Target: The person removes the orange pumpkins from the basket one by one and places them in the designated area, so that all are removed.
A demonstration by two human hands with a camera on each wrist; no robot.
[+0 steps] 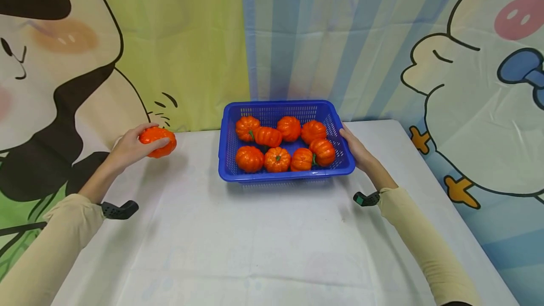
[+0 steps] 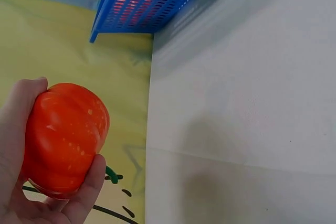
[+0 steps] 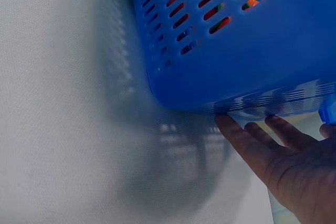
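Observation:
My left hand (image 1: 135, 148) grips a small orange pumpkin (image 1: 163, 141) left of the basket, thumb on one side and fingers on the other. In the left wrist view a bit of green stem (image 2: 111, 174) shows beside a fingertip. Several more orange pumpkins (image 1: 277, 159) sit inside a blue plastic basket (image 1: 286, 177) with slotted walls. My right hand (image 1: 359, 151) is at the basket's right side. In the right wrist view its fingers (image 3: 244, 148) reach out fairly straight, tips against the basket's outer wall.
A white cloth-covered table (image 1: 255, 240) lies under everything. Behind it hangs a printed curtain (image 1: 178, 51) with cartoon animals, close to the table's back edge. Black wrist cameras (image 1: 120, 210) are strapped at both sleeves.

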